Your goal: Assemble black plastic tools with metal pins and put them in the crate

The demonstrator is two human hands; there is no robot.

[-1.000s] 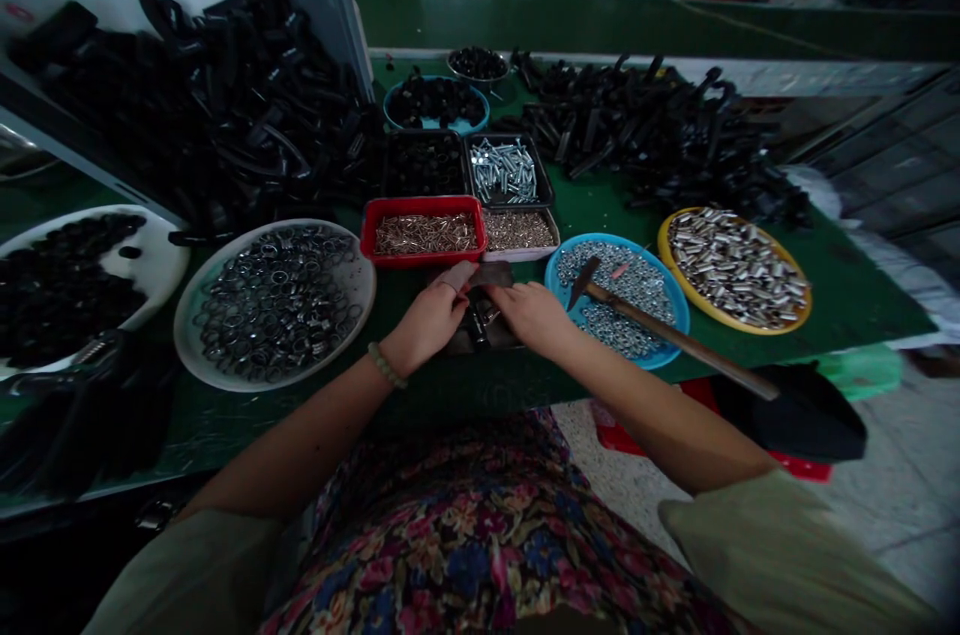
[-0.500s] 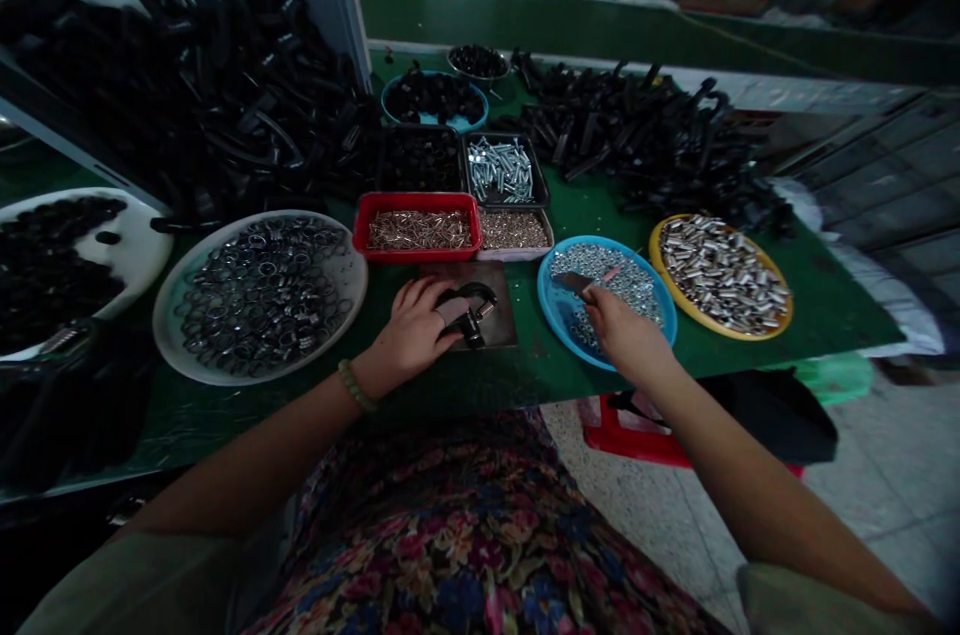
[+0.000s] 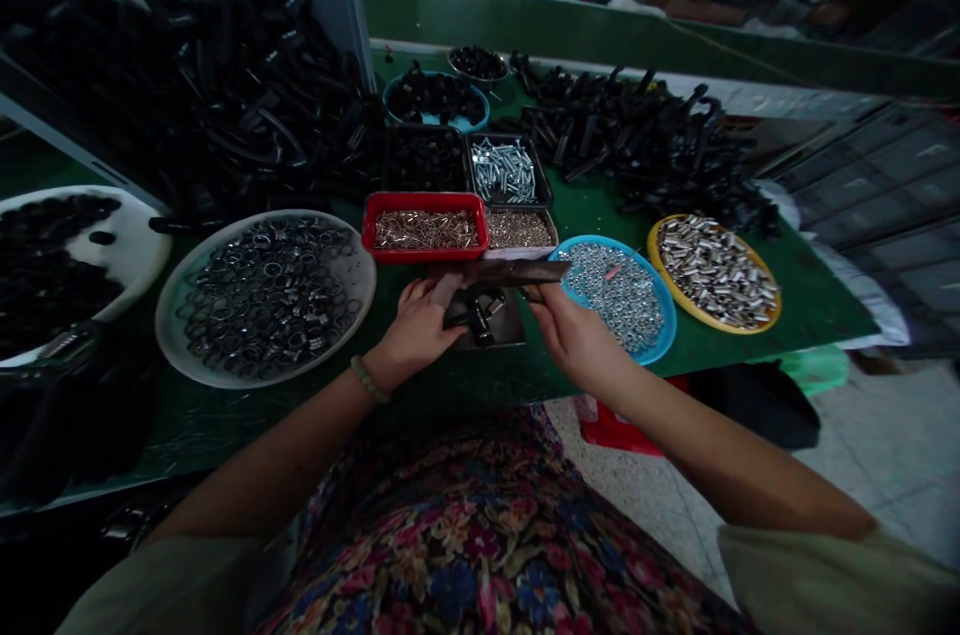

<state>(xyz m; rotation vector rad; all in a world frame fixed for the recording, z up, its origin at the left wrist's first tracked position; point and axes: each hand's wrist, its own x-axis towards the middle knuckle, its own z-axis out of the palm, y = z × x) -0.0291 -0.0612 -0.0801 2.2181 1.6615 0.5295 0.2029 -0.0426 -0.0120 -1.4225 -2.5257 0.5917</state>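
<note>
My left hand (image 3: 417, 333) is closed on a black curved plastic part (image 3: 480, 323) with a shiny metal piece in it. That part rests on a flat metal plate (image 3: 508, 323) at the front of the bench. In my right hand (image 3: 574, 330) is a dark, flat bar-like tool (image 3: 517, 272), gripped near its right end. The tool lies level across the space above the black part, its left end by my left fingers. Whether it touches the part I cannot tell.
Close behind are a red tray of small pins (image 3: 424, 198) and a tray of bolts (image 3: 504, 170). A blue bowl of nuts (image 3: 670, 315) and a yellow bowl of metal barrels (image 3: 772, 310) stand right; a bowl of rings (image 3: 169, 335) stands left. Black parts (image 3: 630, 120) lie heaped behind.
My right hand has moved left with the flat tool, from over the blue bowl to above the black part. My left hand stays at the plate with the part.
</note>
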